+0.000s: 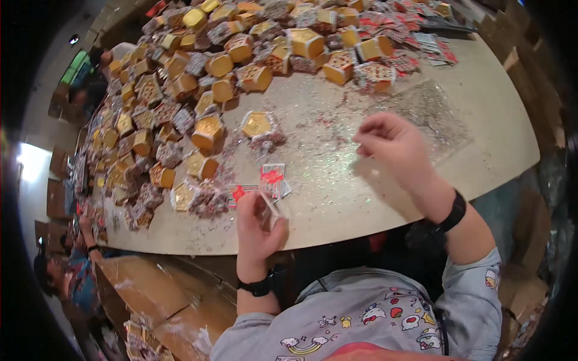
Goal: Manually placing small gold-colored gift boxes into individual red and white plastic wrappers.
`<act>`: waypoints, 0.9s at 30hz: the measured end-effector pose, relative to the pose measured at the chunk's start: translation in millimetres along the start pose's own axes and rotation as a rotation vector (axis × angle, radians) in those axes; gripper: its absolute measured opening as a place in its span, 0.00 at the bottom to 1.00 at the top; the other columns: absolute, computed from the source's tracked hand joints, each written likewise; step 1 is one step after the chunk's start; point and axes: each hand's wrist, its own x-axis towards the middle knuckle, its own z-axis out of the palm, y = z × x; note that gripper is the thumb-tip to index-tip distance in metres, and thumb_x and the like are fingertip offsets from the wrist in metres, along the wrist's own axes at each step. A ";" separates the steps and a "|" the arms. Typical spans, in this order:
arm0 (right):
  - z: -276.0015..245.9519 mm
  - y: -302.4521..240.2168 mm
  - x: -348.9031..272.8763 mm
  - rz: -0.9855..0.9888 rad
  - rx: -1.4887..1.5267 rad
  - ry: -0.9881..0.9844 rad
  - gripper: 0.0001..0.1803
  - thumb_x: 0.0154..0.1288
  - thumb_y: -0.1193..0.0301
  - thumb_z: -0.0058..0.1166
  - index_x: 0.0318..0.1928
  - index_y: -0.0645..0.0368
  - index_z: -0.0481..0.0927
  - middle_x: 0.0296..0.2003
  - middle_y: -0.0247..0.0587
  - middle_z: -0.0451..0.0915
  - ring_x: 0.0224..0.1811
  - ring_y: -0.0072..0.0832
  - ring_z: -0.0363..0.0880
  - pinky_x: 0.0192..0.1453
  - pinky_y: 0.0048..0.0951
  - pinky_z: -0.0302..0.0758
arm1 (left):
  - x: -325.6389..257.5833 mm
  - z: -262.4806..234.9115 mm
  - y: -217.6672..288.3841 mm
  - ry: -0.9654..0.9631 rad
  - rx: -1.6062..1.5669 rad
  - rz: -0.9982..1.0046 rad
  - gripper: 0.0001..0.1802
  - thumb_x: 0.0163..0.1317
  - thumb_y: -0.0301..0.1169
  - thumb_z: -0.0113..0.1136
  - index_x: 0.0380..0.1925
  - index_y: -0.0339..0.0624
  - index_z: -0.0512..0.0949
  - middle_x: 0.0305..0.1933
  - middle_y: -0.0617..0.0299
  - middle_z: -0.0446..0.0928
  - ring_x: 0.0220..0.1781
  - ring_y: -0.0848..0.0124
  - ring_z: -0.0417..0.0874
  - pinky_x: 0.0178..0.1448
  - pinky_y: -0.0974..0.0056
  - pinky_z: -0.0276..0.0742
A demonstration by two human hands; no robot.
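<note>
My left hand [256, 225] is at the table's near edge, fingers curled round a thin, clear, pale-edged plastic piece [272, 206]. Just beyond it lie small red-and-silver printed cards [273, 174], partly covered by my fingers. My right hand [394, 144] hovers over the table to the right, thumb and fingertips drawn together; anything between them is too small to make out. Ahead of the left hand sits a gold, five-sided box-like piece [257, 123] with sparkly fringe. Another such gold piece [182, 195] rests left of the cards.
A big heap of gold, glitter-fringed pieces [223, 90] covers the table's far and left parts. Red-and-silver packets [403, 27] are piled at the back right. A clear glitter-strewn sheet [430, 114] lies beyond my right hand. Below left stands a cardboard box [162, 289]; other people are at the left.
</note>
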 end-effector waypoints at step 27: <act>84.4 61.9 3.6 0.290 0.265 -0.411 0.09 0.59 0.78 0.57 0.40 0.66 0.76 0.30 0.37 0.79 0.30 0.20 0.78 0.34 0.21 0.76 | 22.4 7.3 23.3 0.113 0.292 0.284 0.26 0.44 0.26 0.70 0.46 0.41 0.74 0.44 0.54 0.75 0.44 0.57 0.75 0.47 0.58 0.72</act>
